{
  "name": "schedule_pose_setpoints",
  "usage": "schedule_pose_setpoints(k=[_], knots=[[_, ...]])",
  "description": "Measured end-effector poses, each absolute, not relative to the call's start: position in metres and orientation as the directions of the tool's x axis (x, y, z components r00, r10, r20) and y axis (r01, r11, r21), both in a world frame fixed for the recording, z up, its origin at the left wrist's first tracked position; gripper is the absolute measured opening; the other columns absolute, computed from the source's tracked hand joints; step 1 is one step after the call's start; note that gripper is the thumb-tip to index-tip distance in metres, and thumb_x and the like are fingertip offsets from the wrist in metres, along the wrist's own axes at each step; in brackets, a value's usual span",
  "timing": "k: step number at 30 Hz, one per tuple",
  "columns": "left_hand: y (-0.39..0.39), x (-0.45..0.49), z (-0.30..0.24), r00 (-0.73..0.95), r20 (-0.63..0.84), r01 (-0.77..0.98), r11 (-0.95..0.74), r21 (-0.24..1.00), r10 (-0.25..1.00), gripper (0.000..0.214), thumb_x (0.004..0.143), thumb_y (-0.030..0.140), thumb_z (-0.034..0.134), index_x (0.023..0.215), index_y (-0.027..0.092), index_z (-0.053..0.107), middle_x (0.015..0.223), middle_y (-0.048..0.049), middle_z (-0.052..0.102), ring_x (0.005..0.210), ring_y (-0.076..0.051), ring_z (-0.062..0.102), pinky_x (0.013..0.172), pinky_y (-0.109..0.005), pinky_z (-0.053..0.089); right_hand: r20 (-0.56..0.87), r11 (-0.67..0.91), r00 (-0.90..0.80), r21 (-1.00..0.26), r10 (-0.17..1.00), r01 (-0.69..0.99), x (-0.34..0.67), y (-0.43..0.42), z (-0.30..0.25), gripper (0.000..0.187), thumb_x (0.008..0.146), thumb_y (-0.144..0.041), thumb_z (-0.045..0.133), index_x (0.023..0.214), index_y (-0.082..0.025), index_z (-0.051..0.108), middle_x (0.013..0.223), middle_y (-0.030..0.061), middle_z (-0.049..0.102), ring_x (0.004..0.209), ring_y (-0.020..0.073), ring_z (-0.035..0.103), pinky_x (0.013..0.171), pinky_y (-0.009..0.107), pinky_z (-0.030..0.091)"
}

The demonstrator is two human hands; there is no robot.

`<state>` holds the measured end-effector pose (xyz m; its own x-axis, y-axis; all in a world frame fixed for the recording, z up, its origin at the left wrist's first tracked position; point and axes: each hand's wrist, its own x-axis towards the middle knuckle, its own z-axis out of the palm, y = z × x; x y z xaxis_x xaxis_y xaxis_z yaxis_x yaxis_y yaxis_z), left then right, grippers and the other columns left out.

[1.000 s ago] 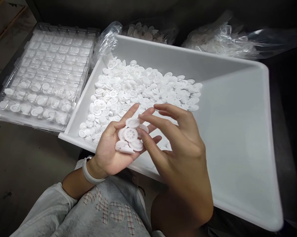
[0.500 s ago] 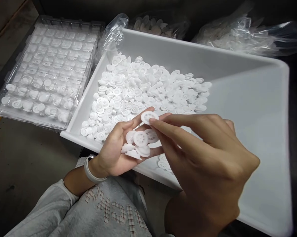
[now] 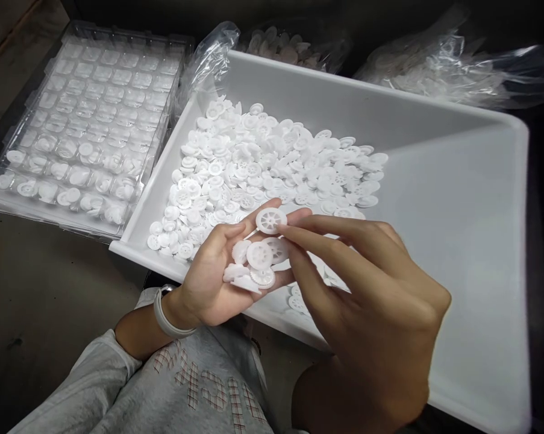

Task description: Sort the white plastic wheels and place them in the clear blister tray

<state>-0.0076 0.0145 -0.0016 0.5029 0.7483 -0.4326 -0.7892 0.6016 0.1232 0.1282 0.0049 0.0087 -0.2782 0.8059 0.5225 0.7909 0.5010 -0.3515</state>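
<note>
Palm up and cupped, my left hand (image 3: pixel 215 274) carries several small white plastic gears (image 3: pixel 259 256), some with spokes and one showing a toothed rim. My right hand (image 3: pixel 366 301) reaches in from the right, thumb and fingers closed at the edge of one spoked white gear wheel (image 3: pixel 268 220). That wheel lies over the fingers of my left hand, face up. Beneath both hands is a large light-grey plastic bin (image 3: pixel 470 241), with a heap of similar white gears (image 3: pixel 272 157) in its far left part. More gears near the front wall are partly hidden by my right hand.
A clear tray with pockets (image 3: pixel 104 120) stands left of the bin; its front rows hold white parts. Behind the bin lie a clear bag of round parts (image 3: pixel 281 48) and another clear plastic bag (image 3: pixel 452 69). The bin's front wall runs close to my body.
My right hand has shifted slightly left, and the wheel at its fingertips has turned so its spokes show more clearly. One gear lower in my left palm now shows its toothed rim.
</note>
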Motion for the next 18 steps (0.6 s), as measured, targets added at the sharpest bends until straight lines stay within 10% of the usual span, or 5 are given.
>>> schedule_pose_setpoints(k=[18], knots=[[0.014,-0.006,0.003,0.528,-0.408,-0.783,0.613,0.105,0.745,0.045,0.094,0.029,0.035,0.131,0.02,0.059,0.137,-0.0064,0.061,0.131,-0.028,0.054,0.113,-0.048,0.04,0.409,0.408,-0.235,-0.412,0.882,0.814,0.127,0.013,0.017,0.022,0.087,-0.018,0.066,0.109,-0.019,0.064,0.108,0.0104,0.065,0.101,0.0253,0.064,0.08,0.039,0.054]])
